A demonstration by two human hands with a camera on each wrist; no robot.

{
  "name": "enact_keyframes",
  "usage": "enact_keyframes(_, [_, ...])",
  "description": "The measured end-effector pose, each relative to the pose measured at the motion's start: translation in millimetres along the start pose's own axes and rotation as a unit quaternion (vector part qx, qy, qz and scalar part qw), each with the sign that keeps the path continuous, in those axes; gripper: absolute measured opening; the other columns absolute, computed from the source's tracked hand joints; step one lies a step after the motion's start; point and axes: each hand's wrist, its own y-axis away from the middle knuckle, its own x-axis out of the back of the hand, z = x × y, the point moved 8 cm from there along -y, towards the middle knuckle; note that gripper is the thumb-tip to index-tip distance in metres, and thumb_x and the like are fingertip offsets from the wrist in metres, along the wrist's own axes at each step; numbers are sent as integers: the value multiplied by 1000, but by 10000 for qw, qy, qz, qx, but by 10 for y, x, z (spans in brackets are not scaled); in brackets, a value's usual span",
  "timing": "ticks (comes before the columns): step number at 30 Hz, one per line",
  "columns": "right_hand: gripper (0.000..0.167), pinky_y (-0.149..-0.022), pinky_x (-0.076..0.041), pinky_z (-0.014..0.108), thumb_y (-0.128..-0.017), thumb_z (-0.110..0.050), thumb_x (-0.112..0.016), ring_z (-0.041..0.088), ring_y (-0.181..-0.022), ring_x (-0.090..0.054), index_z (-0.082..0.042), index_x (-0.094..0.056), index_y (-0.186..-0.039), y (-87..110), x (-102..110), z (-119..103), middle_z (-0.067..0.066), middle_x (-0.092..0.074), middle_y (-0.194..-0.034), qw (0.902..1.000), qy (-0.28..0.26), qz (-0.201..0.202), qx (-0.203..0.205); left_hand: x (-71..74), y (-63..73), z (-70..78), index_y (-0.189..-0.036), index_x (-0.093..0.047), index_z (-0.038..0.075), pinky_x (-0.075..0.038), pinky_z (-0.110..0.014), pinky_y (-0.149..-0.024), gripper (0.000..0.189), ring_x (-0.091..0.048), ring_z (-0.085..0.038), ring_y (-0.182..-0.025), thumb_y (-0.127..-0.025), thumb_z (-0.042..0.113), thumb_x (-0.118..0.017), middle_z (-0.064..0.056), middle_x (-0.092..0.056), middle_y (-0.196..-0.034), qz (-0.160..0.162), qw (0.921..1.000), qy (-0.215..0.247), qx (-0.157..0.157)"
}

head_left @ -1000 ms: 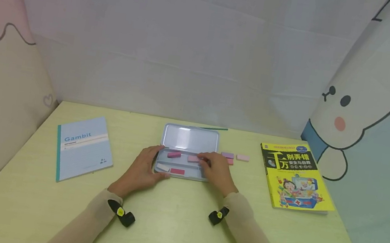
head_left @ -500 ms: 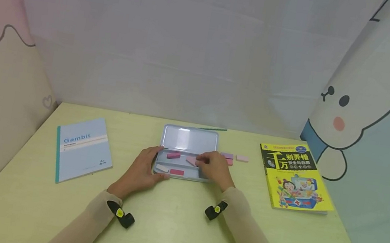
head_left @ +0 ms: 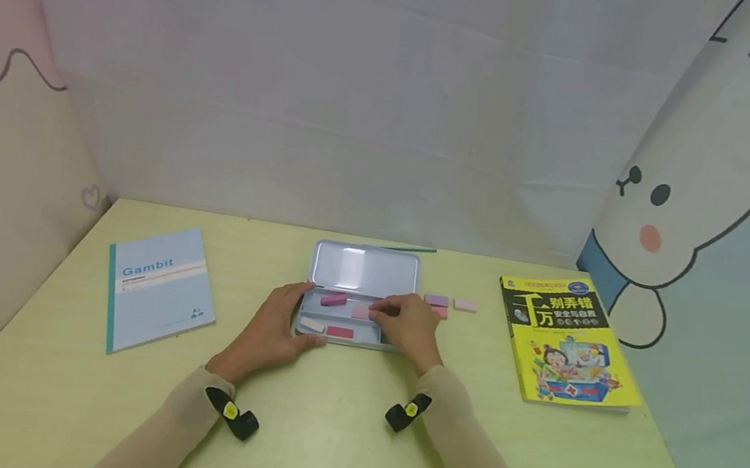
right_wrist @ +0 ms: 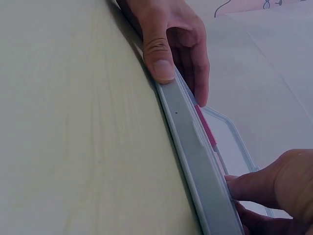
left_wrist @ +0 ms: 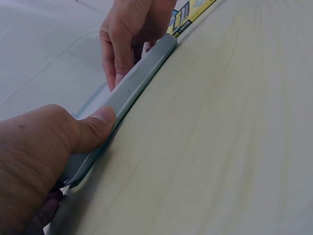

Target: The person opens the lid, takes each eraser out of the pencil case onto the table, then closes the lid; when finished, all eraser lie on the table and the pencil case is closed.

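Observation:
A pale blue metal pencil case (head_left: 351, 319) lies with its lid (head_left: 364, 269) raised at the back. My left hand (head_left: 269, 329) grips its left end, the thumb on the front wall and the fingers round the back left corner. In the rear compartment my right hand (head_left: 413, 329) pinches the right end of a light pink rectangular block (head_left: 359, 312). A magenta block (head_left: 333, 300) lies left of it. The front compartment holds a white block (head_left: 312, 324) and a red-pink block (head_left: 340, 332). The right hand hides the case's right end.
Right of the case lie a purple block (head_left: 436, 301), a pale pink block (head_left: 464, 306) and a partly covered pink block (head_left: 440, 312). A thin green stick (head_left: 409, 250) lies behind the lid. A notebook (head_left: 163, 291) is at left, a yellow book (head_left: 570, 340) at right.
The right hand has shifted slightly left and forward toward me with the light pink block, which turned askew and now lies nearly straight. The left hand has stayed put.

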Motion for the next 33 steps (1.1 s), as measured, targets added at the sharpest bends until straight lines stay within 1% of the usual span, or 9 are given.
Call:
enact_keyframes(5, [5, -110, -28, 63, -94, -19, -82, 25, -101, -70, -17, -86, -96, 29, 11, 5, 4, -84, -99, 9990, -376, 141, 195, -1, 9, -7, -164, -37, 5, -37, -64, -128, 97, -43, -44, -153, -88, 40, -88, -23, -45, -165, 30, 10000, 13, -11])
enact_keyframes(8, [6, -109, -34, 56, -95, -16, -80, 25, -100, -68, -16, -86, -97, 53, 57, 26, 5, -84, -100, 9976, -583, 289, 250, 5, 6, -1, -164, -38, 5, -37, -63, -128, 97, -43, -44, -153, -88, 39, -88, -24, -45, -165, 55, 10000, 38, -39])
enact_keyframes(12, [8, -96, -43, 40, -97, -15, -78, 24, -100, -65, -16, -86, -100, 86, 171, 98, 4, -82, -104, 9956, -789, 498, 81, 6, 2, 7, -164, -37, 5, -37, -63, -128, 98, -43, -44, -154, -88, 39, -88, -24, -45, -165, 45, 10000, 15, -43])
enact_keyframes(15, [10, -90, -46, 35, -97, -12, -77, 24, -98, -64, -14, -86, -101, 91, 290, 157, 6, -81, -103, 9937, -926, 629, 33, 3, 2, 4, -164, -37, 6, -36, -63, -129, 98, -42, -44, -154, -88, 39, -88, -24, -44, -166, 26, 10000, 15, -8])
enact_keyframes(18, [10, -84, -49, 31, -96, -8, -77, 24, -95, -65, -11, -86, -101, 89, 428, 225, 9, -82, -104, 9918, -1023, 761, 92, 1, -1, 0, -164, -37, 6, -36, -63, -129, 97, -42, -44, -154, -88, 40, -87, -24, -44, -165, 30, 10000, 5, -18])
enact_keyframes(21, [11, -80, -52, 27, -96, -7, -76, 25, -91, -69, -7, -85, -102, 84, 572, 321, 13, -82, -105, 9915, -957, 874, 114, -4, -4, -7, -164, -37, 6, -36, -64, -128, 97, -42, -44, -154, -88, 40, -87, -24, -45, -165, 40, 10000, 3, -44])
enact_keyframes(23, [11, -78, -52, 26, -97, -9, -77, 25, -92, -71, -7, -85, -105, 87, 656, 398, 14, -83, -108, 9924, -836, 907, 36, -8, -5, -15, -164, -38, 6, -37, -63, -129, 96, -42, -44, -154, -88, 40, -87, -23, -46, -164, 48, 10000, 13, -53])
enact_keyframes(28, [16, -82, -51, 26, -100, -13, -76, 26, -98, -70, -5, -83, -112, 85, 834, 594, 15, -82, -114, 9946, -480, 896, -209, 0, -1, -10, -163, -38, 5, -37, -63, -128, 96, -43, -44, -153, -88, 38, -88, -24, -46, -163, 55, 9999, 25, -87])
enact_keyframes(33, [16, -81, -50, 24, -102, -11, -73, 29, -100, -70, -3, -82, -113, 102, 993, 754, 18, -80, -117, 9945, -333, 943, -325, 3, 0, -6, -163, -38, 5, -37, -63, -129, 96, -42, -44, -154, -88, 37, -88, -24, -46, -164, 25, 10000, 46, -32])
